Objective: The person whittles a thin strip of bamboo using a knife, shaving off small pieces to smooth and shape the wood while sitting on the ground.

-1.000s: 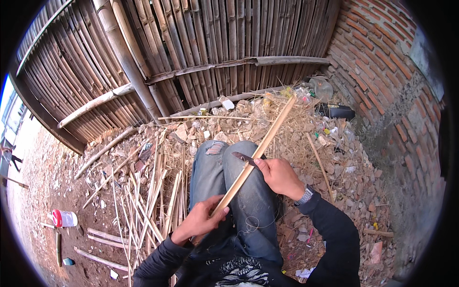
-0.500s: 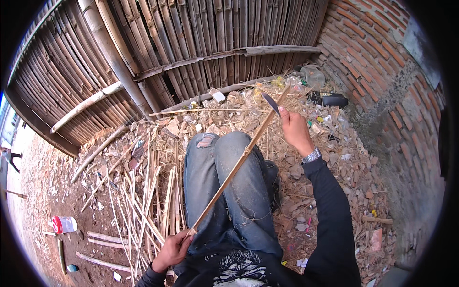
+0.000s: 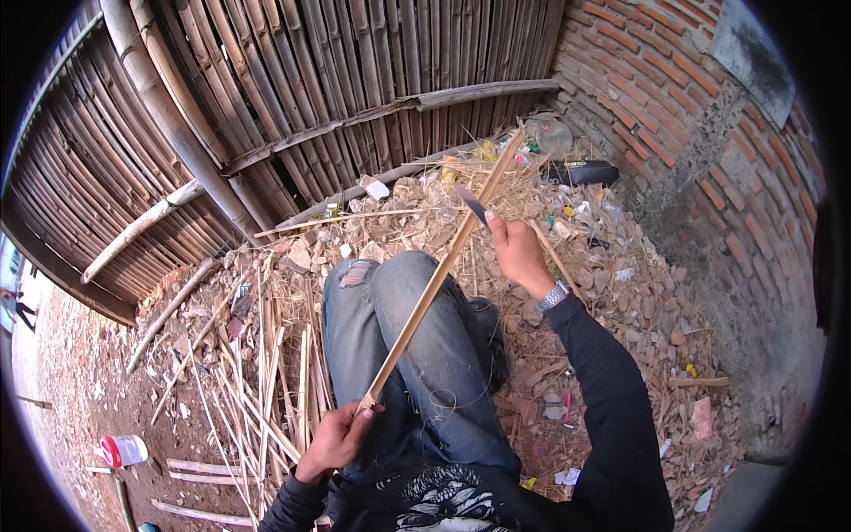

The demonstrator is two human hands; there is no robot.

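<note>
We see the long bamboo strip (image 3: 425, 300) running slantwise over the thighs of the worn jeans (image 3: 448, 363), its near end low by the lap and its far end out beyond the knees; whether it rests on the denim we cannot tell. The left hand (image 3: 339, 435) is clamped on the near end, thumb along the top. The right hand (image 3: 521, 252) is closed around the handle of a dark-bladed knife (image 3: 470, 203), whose blade crosses the strip toward its far end.

We judge the strip light and fairly stiff, springy along its length, dry enough not to slip, though apt to split along the grain and leave splinters. The near end suits a firm hold, well clear of the blade; the knife we would take by its handle alone.

The strip is narrow, straight and pale tan. A loose pile of similar thin, straight strips (image 3: 266, 390) lies to our left on the dirt. Ahead stands a fence of weathered split bamboo (image 3: 355, 71); to the right, a rough wall of reddish brick (image 3: 660, 97) curves above jagged stony rubble (image 3: 612, 328).
</note>
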